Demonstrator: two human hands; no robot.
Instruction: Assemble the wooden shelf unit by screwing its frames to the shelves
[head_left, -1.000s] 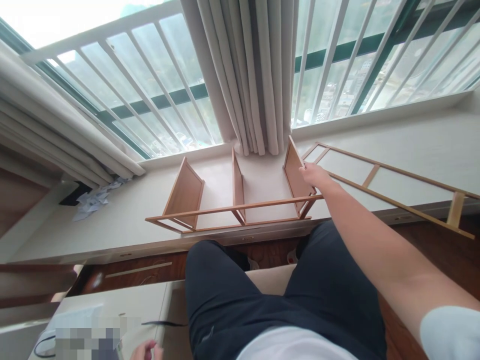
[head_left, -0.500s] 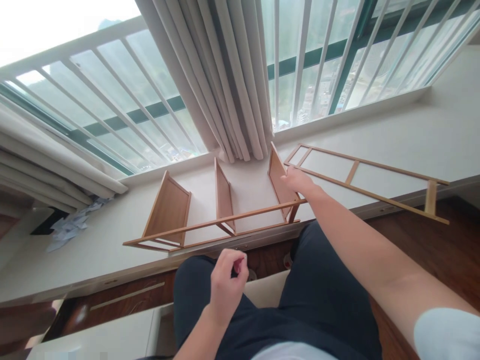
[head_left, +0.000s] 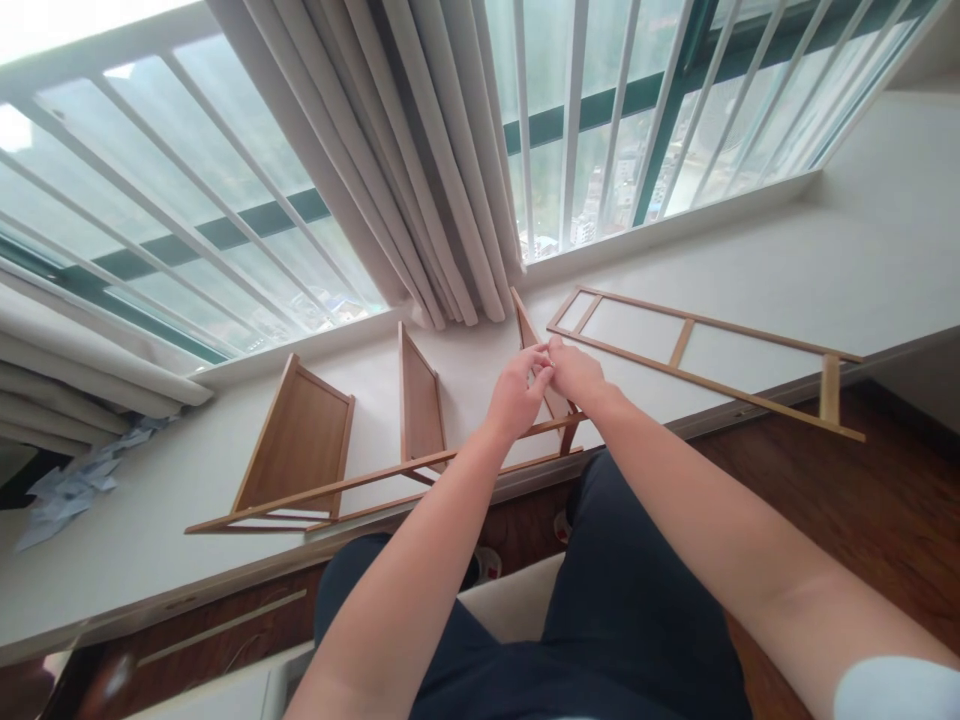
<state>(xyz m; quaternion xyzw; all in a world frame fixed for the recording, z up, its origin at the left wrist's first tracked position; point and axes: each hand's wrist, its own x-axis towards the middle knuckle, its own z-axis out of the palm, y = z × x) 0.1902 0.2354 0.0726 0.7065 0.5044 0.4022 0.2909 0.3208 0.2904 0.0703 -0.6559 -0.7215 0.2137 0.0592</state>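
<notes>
Two bare hands meet over a wooden assembly lying along the near edge of a white window ledge. The assembly has three panels, a left-hand panel (head_left: 296, 440), a middle panel (head_left: 421, 400) and a right-hand panel (head_left: 526, 325), joined to one slatted side frame (head_left: 300, 497) on the near side. The right hand (head_left: 576, 374) pinches the edge of the right-hand panel. The left hand (head_left: 517, 392) is just beside it, thumb and fingers drawn together; whether they hold something small cannot be told. To the right, one loose ladder-like frame (head_left: 681, 343) with four crosspieces lies aslant, its right end reaching past the near edge of the window ledge (head_left: 180, 470). Loose papers (head_left: 71, 492), too overlapped to count, lie near the ledge's left end. Two curtains hang by the windows, one at far left (head_left: 67, 350), one in the middle (head_left: 405, 180).
</notes>
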